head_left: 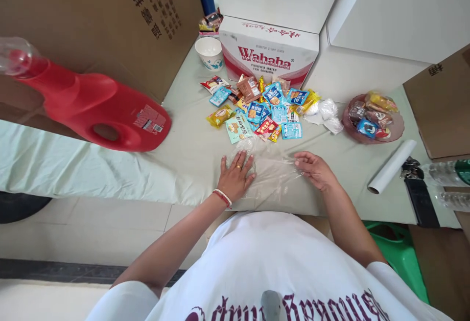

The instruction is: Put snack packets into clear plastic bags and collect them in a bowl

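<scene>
A clear plastic bag point(273, 171) lies spread on the cloth-covered table in front of me. My left hand point(235, 176) rests flat on the bag's left side, fingers spread, with a ring and a beaded bracelet on. At the other side, my right hand point(314, 168) pinches the bag's edge between thumb and fingers. Just beyond the bag is a loose pile of small wrapped snacks point(255, 112) in blue, yellow, red and green packets. Some crumpled white plastic point(328, 110) sits at the right end of the pile.
A Wahaha carton point(270, 52) and a paper cup point(210, 53) stand behind the snacks. To the right are a pink bowl point(347, 120) of snacks, a white roll point(392, 167), a black phone point(421, 203) and clear bottles point(446, 173). A big red jug point(99, 101) is at left.
</scene>
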A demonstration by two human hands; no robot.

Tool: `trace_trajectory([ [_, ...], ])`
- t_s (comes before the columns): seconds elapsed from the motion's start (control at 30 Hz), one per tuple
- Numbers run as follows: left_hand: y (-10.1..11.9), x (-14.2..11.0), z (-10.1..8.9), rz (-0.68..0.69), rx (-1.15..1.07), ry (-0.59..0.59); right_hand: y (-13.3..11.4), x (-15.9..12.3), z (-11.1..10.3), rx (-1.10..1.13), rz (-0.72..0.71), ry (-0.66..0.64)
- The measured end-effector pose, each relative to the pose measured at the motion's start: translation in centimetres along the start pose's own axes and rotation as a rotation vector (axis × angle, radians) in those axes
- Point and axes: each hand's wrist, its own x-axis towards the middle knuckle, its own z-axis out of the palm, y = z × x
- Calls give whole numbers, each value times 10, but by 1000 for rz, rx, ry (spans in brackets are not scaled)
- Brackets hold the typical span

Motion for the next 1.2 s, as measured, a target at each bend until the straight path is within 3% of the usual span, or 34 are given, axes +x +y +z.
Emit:
trace_trajectory([
  [0.1,-1,-6,-1,-44,3,2,3,-7,-36,-222,-130,191],
  [0.2,0,-9,-2,-82,10,4,2,-10,-67,-554,-161,339],
  [0.3,1,-11,-2,-84,5,12,-24,4,-64,-818,-291,473],
  [0.37,0,-11,-2,-74,-3,19,-56,28,-35,-929,-447,414],
  [0.47,-2,-12,-2,-53,-19,25,-108,89,39,-1145,-603,205],
  [0.53,-4,-11,-2,-43,-35,26,-132,139,94,-1262,-602,254],
  [0.6,-6,-11,-3,-44,-53,26,-142,186,141,-1316,-546,325],
  [0.67,-6,-11,-2,-56,-68,30,-142,223,173,-1347,-449,306],
  [0.77,-4,-10,0,-83,-88,48,-138,242,188,-1359,-451,269],
  [0.83,-2,-11,2,-97,-96,61,-141,228,180,-1333,-566,297],
  [0.9,0,-12,4,-106,-96,66,-146,195,163,-1288,-700,295],
  [0.97,3,-14,6,-119,-87,63,-143,147,141,-1259,-799,171],
  [1.03,6,-16,7,-132,-72,58,-126,95,121,-1247,-849,-97],
  [1.1,9,-18,8,-147,-55,60,-95,53,104,-1276,-799,-383],
  [1.2,11,-20,10,-171,-37,75,-42,21,89,-1414,-598,-499],
])
